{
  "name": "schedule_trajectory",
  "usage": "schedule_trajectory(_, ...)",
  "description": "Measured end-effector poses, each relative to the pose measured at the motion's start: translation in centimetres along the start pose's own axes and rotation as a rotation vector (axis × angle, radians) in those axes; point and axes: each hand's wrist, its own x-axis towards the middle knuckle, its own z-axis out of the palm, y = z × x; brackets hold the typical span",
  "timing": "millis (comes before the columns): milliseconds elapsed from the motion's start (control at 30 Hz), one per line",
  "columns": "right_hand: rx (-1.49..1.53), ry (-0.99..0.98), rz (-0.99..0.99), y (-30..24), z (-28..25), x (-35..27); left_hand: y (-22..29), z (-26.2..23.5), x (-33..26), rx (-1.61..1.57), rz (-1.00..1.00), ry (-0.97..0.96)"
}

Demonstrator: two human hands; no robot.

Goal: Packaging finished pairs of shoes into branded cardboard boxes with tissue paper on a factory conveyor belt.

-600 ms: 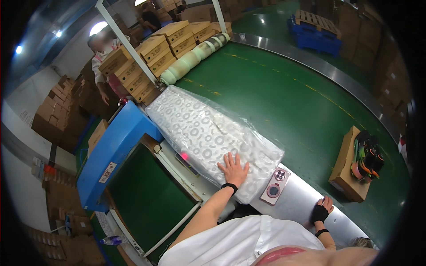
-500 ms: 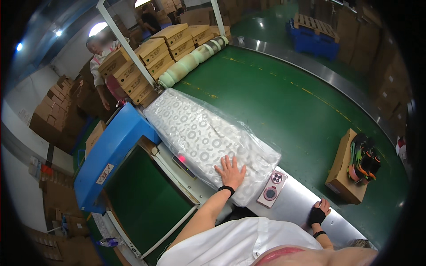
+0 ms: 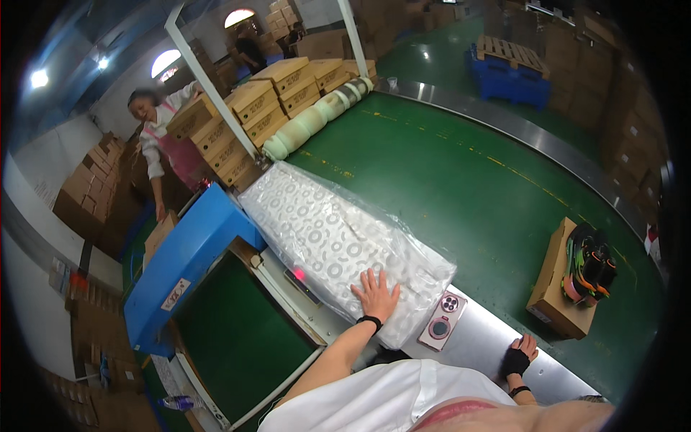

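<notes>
My left hand [image 3: 377, 297] lies flat with spread fingers on a long pack of white sheets with a grey ring pattern [image 3: 327, 230], wrapped in clear plastic. Beside the pack's near end, a pink phone [image 3: 442, 322] rests camera side up on the metal ledge [image 3: 479, 338]. Farther right on that ledge is my right hand [image 3: 524, 353], in a black fingerless glove. Its fingers reach out over the metal, with nothing visible in them. A black band circles each wrist.
A green conveyor belt [image 3: 432, 173] runs beyond the ledge. On it, dark shoes with bright trim [image 3: 588, 265] sit by a brown box [image 3: 554, 306]. At left stands a blue machine frame [image 3: 183, 266]. Stacked shoeboxes [image 3: 252, 101] and a person in a pink apron [image 3: 180, 155] are behind.
Both my hands stay in place while the view shifts slightly. The person at far left has turned and now reaches down toward a box beside the blue machine.
</notes>
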Motion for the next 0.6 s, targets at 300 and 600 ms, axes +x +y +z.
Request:
schedule_trajectory(300,-0.018,-0.056,0.038,-1.0,-1.7,-0.1,0.0,0.0,-0.4,-0.025,0.008,0.026)
schedule_trajectory(600,-0.029,-0.133,0.042,-1.7,-2.4,0.0,-0.1,-0.3,0.1,-0.040,0.014,0.034)
